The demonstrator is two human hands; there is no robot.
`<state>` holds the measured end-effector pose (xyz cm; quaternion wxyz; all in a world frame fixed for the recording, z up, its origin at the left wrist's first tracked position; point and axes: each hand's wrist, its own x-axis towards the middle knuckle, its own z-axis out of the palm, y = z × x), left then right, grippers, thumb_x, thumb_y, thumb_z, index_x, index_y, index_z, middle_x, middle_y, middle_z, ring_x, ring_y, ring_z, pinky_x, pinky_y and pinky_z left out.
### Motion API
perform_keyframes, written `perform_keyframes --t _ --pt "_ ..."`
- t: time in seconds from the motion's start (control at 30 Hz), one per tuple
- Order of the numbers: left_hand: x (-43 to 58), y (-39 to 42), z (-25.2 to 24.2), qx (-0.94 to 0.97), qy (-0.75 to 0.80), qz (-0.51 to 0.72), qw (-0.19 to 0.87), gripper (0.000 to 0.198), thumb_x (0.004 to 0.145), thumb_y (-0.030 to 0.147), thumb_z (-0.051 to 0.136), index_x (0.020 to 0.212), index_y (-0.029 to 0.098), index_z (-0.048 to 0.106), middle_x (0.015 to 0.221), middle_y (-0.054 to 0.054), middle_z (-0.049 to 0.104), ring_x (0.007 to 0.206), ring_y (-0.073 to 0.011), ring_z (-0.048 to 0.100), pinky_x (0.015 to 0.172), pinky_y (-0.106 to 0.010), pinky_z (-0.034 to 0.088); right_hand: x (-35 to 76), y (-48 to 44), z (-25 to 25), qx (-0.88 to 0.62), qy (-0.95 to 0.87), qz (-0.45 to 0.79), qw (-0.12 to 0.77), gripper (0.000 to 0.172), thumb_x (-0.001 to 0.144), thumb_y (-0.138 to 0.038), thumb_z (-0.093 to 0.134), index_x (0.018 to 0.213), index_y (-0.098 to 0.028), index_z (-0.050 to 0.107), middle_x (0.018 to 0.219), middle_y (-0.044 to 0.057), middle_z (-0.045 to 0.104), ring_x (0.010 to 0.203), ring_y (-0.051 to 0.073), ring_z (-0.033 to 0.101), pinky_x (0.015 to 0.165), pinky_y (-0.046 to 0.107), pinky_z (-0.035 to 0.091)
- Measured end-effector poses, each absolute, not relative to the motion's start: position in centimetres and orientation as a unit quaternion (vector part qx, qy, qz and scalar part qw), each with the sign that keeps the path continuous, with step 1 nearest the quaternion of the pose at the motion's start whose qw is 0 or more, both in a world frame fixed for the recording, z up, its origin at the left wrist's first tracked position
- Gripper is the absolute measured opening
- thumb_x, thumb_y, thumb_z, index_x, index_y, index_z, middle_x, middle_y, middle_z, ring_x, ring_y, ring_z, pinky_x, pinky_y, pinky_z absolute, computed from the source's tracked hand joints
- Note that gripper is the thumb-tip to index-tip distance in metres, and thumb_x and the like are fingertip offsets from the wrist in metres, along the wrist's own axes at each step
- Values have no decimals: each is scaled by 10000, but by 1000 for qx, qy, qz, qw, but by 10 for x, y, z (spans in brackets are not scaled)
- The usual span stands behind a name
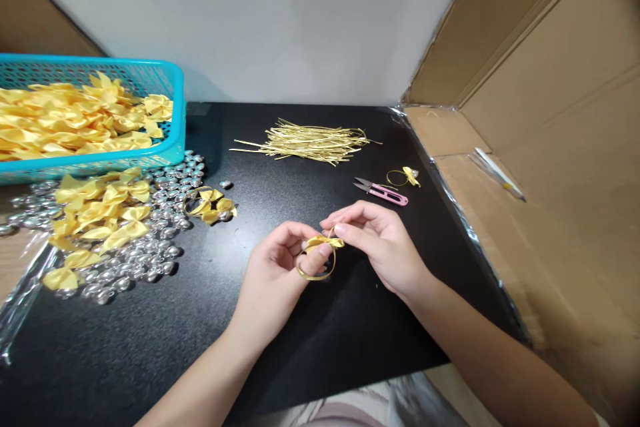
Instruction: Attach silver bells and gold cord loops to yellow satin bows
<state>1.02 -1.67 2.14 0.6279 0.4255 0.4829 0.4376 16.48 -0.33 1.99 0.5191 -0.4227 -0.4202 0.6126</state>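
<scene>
Over the front middle of the black table, my left hand (pixel 285 263) pinches a yellow ribbon bow (pixel 325 241) between thumb and fingers. A gold cord loop (pixel 316 277) hangs from the bow around my left thumb. My right hand (pixel 377 240) is closed at the bow's right side, thumb and forefinger pinching the thin gold cord (pixel 331 232) that rises there. Whether a bell sits behind the bow is hidden by the fingers. Just beyond my right hand lie pink thread snips (pixel 387 193) and a bow with a gold loop (pixel 411 175).
A turquoise basket (pixel 181 113) of yellow bows stands at the back left. Silver bells (pixel 145 257) and loose bows (pixel 107 210) are heaped before it. Gold cords (pixel 317 141) lie at the back. A white pen-like tool (pixel 500 173) rests on cardboard at right.
</scene>
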Motion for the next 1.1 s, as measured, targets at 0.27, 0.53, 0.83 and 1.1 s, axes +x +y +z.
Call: perform_keyframes --t 0.27,0.53,0.83,1.1 --pt "7 -17 17 442 487 443 609 122 739 234 765 763 155 674 683 14 692 603 -78 598 589 -158 485 165 -3 21 -434 -427 609 509 165 698 -294 780 718 -177 665 789 16 709 737 133 658 726 290 545" --pt "7 -18 20 443 518 460 570 121 722 232 761 721 155 667 661 -1 698 586 -104 606 574 -195 494 170 -3 24 -463 -402 634 472 377 613 -270 835 911 -192 618 746 -10 689 678 107 640 676 243 526" --pt "7 -18 21 428 511 464 584 114 706 219 753 706 165 653 619 24 678 560 -92 606 571 -179 509 180 2 26 -452 -709 238 486 144 757 -103 664 788 -238 704 842 10 666 843 163 596 845 359 458" --pt "7 -17 20 434 515 451 585 122 711 256 743 705 173 654 652 1 698 572 -120 622 585 -224 530 185 5 26 -420 -779 102 455 95 809 -216 693 727 -258 714 794 12 637 804 175 539 788 365 412"
